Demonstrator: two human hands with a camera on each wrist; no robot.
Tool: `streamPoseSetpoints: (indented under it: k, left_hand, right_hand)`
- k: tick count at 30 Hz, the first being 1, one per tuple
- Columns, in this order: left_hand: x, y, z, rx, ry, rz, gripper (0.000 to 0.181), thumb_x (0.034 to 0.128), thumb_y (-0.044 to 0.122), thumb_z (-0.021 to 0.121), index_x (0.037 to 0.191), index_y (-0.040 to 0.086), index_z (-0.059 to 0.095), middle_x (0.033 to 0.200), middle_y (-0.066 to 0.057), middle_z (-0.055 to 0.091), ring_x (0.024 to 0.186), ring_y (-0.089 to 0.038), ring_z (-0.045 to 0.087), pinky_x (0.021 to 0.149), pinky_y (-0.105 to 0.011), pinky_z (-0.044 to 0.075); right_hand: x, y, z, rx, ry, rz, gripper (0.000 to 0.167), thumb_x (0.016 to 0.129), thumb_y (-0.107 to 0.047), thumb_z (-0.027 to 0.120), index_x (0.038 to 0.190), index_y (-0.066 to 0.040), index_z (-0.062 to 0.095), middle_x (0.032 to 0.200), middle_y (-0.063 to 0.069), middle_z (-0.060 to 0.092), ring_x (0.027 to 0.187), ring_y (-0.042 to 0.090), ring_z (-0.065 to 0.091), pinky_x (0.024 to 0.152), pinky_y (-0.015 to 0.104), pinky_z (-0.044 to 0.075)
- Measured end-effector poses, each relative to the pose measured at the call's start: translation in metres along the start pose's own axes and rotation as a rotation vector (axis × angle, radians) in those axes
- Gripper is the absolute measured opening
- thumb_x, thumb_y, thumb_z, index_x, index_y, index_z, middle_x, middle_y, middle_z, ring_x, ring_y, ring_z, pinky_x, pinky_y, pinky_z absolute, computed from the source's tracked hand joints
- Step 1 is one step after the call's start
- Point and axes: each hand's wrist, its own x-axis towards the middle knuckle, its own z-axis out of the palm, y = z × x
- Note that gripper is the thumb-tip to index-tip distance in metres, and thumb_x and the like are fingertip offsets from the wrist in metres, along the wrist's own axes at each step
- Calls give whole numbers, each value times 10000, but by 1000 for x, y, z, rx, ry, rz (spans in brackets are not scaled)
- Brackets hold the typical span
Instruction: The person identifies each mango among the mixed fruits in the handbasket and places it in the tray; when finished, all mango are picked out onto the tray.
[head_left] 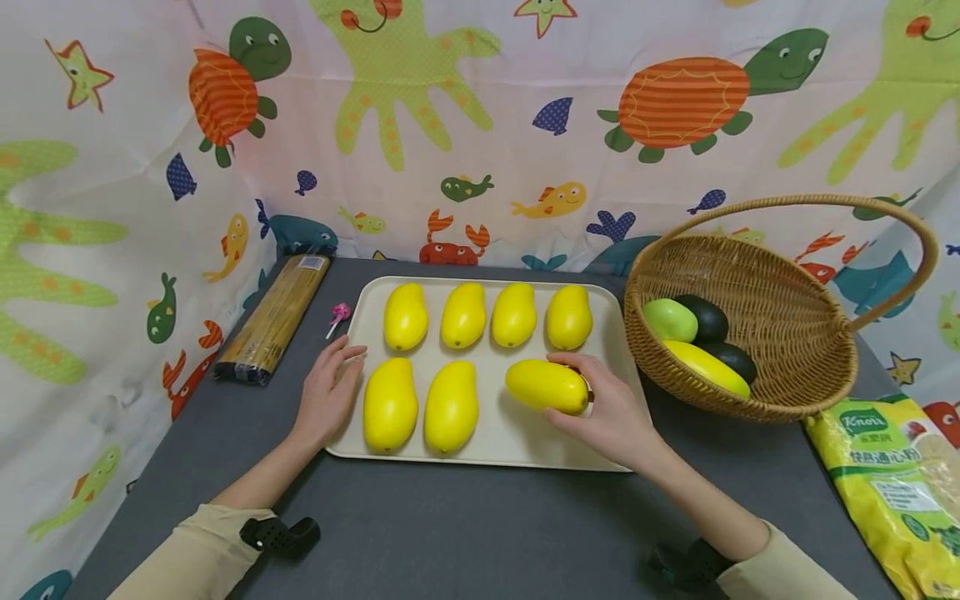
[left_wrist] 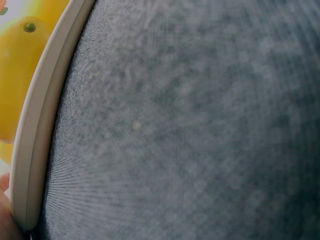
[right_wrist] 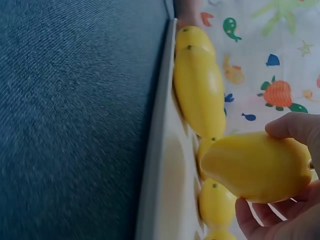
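Note:
My right hand (head_left: 611, 412) grips a yellow mango (head_left: 546, 387) between thumb and fingers, holding it sideways over the right half of a cream tray (head_left: 525, 446). In the right wrist view the held mango (right_wrist: 257, 167) appears raised above the tray's surface. Several more yellow mangoes lie on the tray: a full back row, such as the one at its right end (head_left: 569, 317), and two at front left, one of them the inner mango (head_left: 452, 407). My left hand (head_left: 328, 396) rests at the tray's left edge with its fingers loosely extended, holding nothing.
At right stands a wicker basket (head_left: 757, 258) with a green fruit (head_left: 670, 320), dark avocado-like fruits (head_left: 703, 318) and a yellow mango (head_left: 708, 369). A yellow Knorr bag (head_left: 888, 492) lies beside it. Left of the tray are a lollipop (head_left: 340, 314) and a packet of thin sticks (head_left: 277, 317).

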Motion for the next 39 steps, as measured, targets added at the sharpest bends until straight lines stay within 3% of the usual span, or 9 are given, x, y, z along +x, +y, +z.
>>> streamPoseSetpoints:
  k: [6,10,16,28,39]
  left_hand:
    - [0,2,0,-2,5,7,371,1032,253,463,1274,6,598,1523,-185,337,1402,-386,287,1104,-606,211]
    - [-1,3,1,-5,9,6,366,1031,248,466,1271,5,599,1522,-182,340,1402,-385,289,1103,-605,218]
    - [-1,3,1,-5,11,4,367,1030,251,471,1273,7,599,1522,-180,340,1402,-383,289,1101,-605,220]
    - [-1,3,1,-7,2,-14,369,1032,260,464,1272,15,601,1530,-168,333,1406,-376,284,1103,-604,219]
    - [-1,2,0,-8,3,-7,366,1030,254,467,1270,13,604,1527,-178,333,1405,-382,284,1098,-610,224]
  right_hand:
    - [6,3,16,-129,36,-161,700,697,-113,859,1310,-49,527,1276,97,560,1127,266,499,959,459,413]
    - [7,6,23,-206,41,-256,712,682,-111,861,1304,-41,522,1287,99,544,1136,277,476,966,445,399]
    - [6,4,28,-313,-16,-288,756,679,-157,881,1334,-87,508,1334,67,503,1185,241,445,1009,401,414]
    - [-3,5,36,-311,-133,-388,795,702,-249,877,1383,-143,482,1416,54,435,1272,192,403,1025,384,420]
    - [-8,7,39,-276,-120,-435,798,711,-365,847,1382,-137,481,1420,51,432,1271,196,404,1019,387,426]
